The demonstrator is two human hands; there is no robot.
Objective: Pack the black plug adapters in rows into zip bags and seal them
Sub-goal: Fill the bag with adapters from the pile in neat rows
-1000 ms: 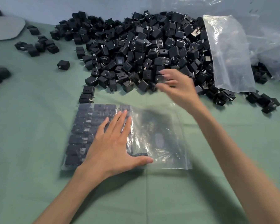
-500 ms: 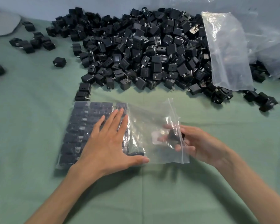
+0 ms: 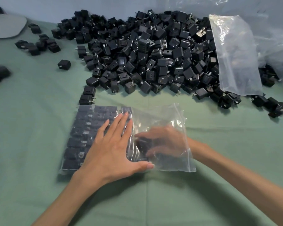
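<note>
Zip bag (image 3: pixel 155 118): lies flat on the green-covered bench (image 3: pixel 31 128), near the middle of the view. Its zip mouth is open at the 3 o'clock end.
Packed rows (image 3: pixel 87 128): black plug adapters fill the bag's 9 o'clock half. They sit side by side in neat rows under the plastic.
Left hand (image 3: pixel 111 152): flat and palm down, with straight fingers pointing to 12 o'clock. It presses on the plastic over the 3 o'clock edge of the rows. The thumb spreads toward 3 o'clock along the bag's near edge.
Right hand (image 3: pixel 163 141): inside the bag through the mouth, blurred and seen through the plastic. Its fingers and thumb seem to pinch a single adapter (image 3: pixel 143 143) just beside the last row.
Pile (image 3: pixel 145 51): loose black adapters heaped at 12 o'clock from the zip bag, apart from it.
Two adapters (image 3: pixel 87 95): one behind the other at the zip bag's 11 o'clock corner, just beside it.
Large clear bag (image 3: pixel 235 54): slumps over the pile's 3 o'clock side, at 1 o'clock from the zip bag.
Strays: a lone adapter (image 3: pixel 64 64) sits at 10 o'clock. A small cluster (image 3: pixel 38 44) lies farther out at 11 o'clock.
</note>
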